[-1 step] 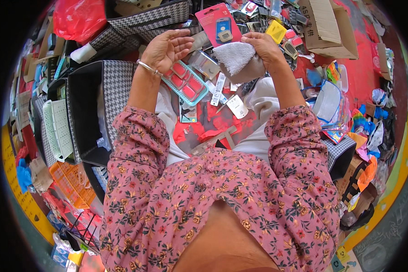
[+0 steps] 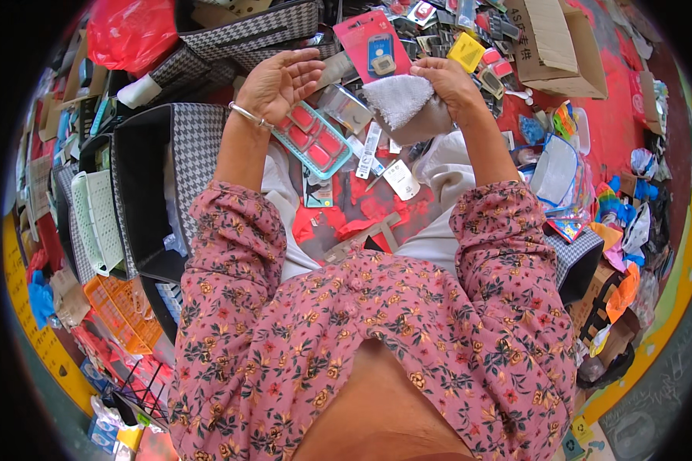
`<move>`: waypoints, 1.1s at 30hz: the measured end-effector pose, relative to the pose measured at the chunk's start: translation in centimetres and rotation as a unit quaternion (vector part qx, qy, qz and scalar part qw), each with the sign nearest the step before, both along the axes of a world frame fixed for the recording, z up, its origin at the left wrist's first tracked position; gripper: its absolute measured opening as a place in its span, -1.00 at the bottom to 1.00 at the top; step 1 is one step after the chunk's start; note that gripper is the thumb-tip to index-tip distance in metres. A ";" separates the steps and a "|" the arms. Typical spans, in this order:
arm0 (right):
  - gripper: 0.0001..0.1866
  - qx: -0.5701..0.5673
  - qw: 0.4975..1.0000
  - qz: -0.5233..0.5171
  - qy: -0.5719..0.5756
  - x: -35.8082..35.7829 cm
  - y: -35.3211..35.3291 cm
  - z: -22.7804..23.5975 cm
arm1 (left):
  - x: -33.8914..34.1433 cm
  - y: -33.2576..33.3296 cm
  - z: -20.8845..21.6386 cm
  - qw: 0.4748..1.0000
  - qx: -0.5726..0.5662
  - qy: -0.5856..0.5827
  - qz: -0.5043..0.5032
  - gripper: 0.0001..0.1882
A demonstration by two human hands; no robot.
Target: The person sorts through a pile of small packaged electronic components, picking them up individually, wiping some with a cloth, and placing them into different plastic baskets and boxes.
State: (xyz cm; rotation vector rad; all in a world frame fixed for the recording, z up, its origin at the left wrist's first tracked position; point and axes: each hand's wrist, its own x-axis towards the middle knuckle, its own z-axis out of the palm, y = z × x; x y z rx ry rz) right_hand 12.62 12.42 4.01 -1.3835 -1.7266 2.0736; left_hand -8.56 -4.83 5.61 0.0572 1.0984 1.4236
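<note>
My left hand (image 2: 282,83) hangs palm up with its fingers apart, a bangle round the wrist, and nothing in it. Just below it lies a turquoise plastic basket (image 2: 341,168) with red flat pieces (image 2: 317,154) inside. A folded cloth (image 2: 398,101), fuzzy pale grey on one side and smooth brown-grey on the other, is pinched by its upper corner in my right hand (image 2: 448,84). Behind the cloth is a pink-red card pack (image 2: 355,42) with a small device in a blue window. A clear-fronted package (image 2: 344,107) lies between my hands.
Black-lined houndstooth boxes (image 2: 196,146) stand at the left, beside a pale green basket (image 2: 92,219) and an orange basket (image 2: 123,311). An open cardboard box (image 2: 550,46) is at the far right. Bagged goods (image 2: 553,173) lie right, and several small packs pile up ahead.
</note>
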 end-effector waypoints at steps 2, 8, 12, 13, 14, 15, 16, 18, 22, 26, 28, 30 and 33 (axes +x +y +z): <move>-0.89 0.064 0.996 0.059 -0.036 1.1 -0.1 -1.7 | 0.1 -0.1 -0.3 1.000 0.003 -0.003 0.002 -0.66; -0.80 0.205 0.895 0.269 -0.290 2.0 -3.4 -9.8 | -0.5 0.0 -1.0 1.000 0.020 0.004 0.021 -0.67; -0.78 0.294 0.787 0.438 -0.319 6.7 -3.6 -25.2 | -0.1 0.0 -0.6 0.999 0.017 -0.012 0.023 -0.67; -0.79 0.308 0.776 0.443 -0.327 9.5 -2.3 -29.0 | 0.4 1.2 -0.5 0.999 0.034 -0.020 0.011 -0.67; -0.80 0.320 0.769 0.444 -0.331 12.6 -1.3 -32.0 | 0.8 2.0 -0.4 0.998 0.049 -0.029 -0.002 -0.67; -0.83 0.330 0.766 0.448 -0.323 15.2 -0.3 -34.1 | 1.2 2.6 -0.5 0.997 0.059 -0.038 -0.010 -0.67; -0.85 0.339 0.763 0.465 -0.295 15.0 -0.8 -34.5 | 0.9 1.9 -0.4 0.998 0.052 -0.025 -0.004 -0.67; -0.84 0.284 0.770 0.477 -0.315 14.8 -0.3 -35.1 | 0.7 1.7 -0.3 0.998 0.052 -0.020 -0.004 -0.66; -0.82 0.192 0.778 0.496 -0.336 11.7 -2.9 -32.6 | 0.2 0.2 -0.7 0.999 0.043 -0.009 0.002 -0.67; -0.77 0.142 0.779 0.496 -0.356 11.7 -3.7 -30.8 | 0.6 0.6 0.0 0.998 0.017 -0.049 0.020 -0.72; -0.75 0.122 0.777 0.499 -0.364 11.4 -4.0 -30.2 | 1.2 0.8 0.8 0.995 -0.012 -0.086 0.055 -0.77; -0.72 0.099 0.775 0.500 -0.373 11.4 -4.1 -29.8 | 1.7 1.2 1.0 0.994 -0.020 -0.087 0.060 -0.75; -0.67 0.064 0.779 0.478 -0.401 10.7 -3.3 -28.8 | 1.9 1.7 0.8 0.996 -0.021 -0.066 0.054 -0.74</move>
